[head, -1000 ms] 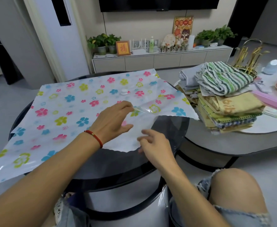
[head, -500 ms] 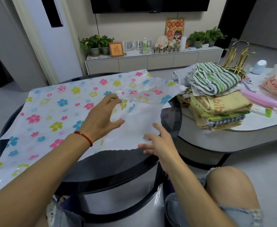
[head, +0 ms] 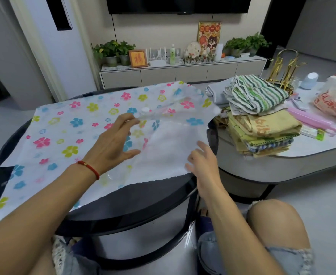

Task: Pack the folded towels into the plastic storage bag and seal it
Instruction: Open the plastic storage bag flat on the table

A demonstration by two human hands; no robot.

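Observation:
A flower-printed plastic storage bag (head: 74, 124) lies flat on the round black glass table (head: 135, 201), its mouth facing right. My left hand (head: 113, 139) is at the mouth with fingers spread. Its fingertips lift the clear upper layer and its thumb points toward the white lower layer (head: 167, 149). My right hand (head: 202, 162) rests with straight fingers on the near right edge of that lower layer. The folded towels (head: 262, 130) stand in a pile on the grey table to the right, a green striped one (head: 258, 94) on top.
The bag's white valve cap (head: 145, 110) sits just beyond my left fingertips. The grey table (head: 282, 163) also holds a pink bar (head: 312, 120), a printed plastic bag (head: 333, 102) and a gold rack (head: 284, 66). My right knee (head: 276, 221) is below it.
The bag's upper layer has lifted and the mouth gapes wider, showing more white lower layer. My left hand has spread in the opening. My right hand has slid right along the lower edge.

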